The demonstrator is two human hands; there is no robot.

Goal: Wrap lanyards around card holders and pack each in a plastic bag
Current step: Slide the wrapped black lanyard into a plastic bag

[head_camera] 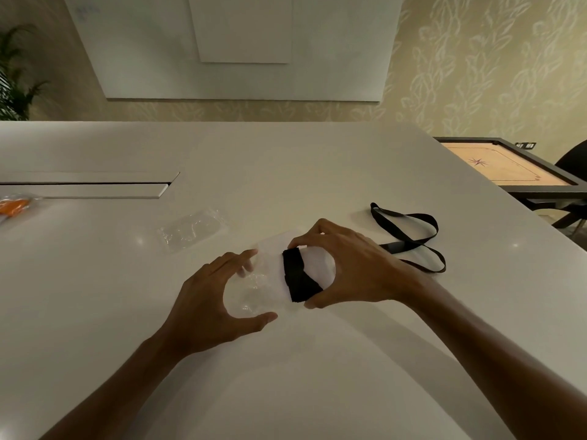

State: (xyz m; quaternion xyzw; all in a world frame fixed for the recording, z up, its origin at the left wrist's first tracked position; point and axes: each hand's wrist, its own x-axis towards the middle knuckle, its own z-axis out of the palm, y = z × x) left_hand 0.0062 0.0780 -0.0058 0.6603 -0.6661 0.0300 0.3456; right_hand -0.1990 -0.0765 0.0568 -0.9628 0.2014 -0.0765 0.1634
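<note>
head view, looking down across a pale, glossy worktop (pixel 317 173). at centre, a white card holder (pixel 317 265) with a black lanyard (pixel 300 277) wound around its middle lies partly inside a clear plastic bag (pixel 257 296) on the surface. the right hand (pixel 352 268) pinches the card holder between forefinger at its far edge and thumb at its near edge. the left hand (pixel 209 300) grips the bag, fingers curled over its far side and thumb at its near side. toward 11 o'clock from the hands, a second clear plastic bag (pixel 193 230) lies flat and apart. toward 2 o'clock, just beyond the right hand, a loose black lanyard (pixel 409 233) lies in open loops. at 9 o'clock, at the picture's left edge, an orange item in clear wrap (pixel 14 206) rests near a long recessed slot (pixel 89 187) in the worktop. beyond the far edge stands a wall with leaf-patterned covering (pixel 492 65) and a large white panel (pixel 232 49); a potted plant (pixel 16 74) is at 10 o'clock, a carrom board (pixel 505 169) on a dark stand at 3 o'clock, a dark chair (pixel 571 163) beside it.
</note>
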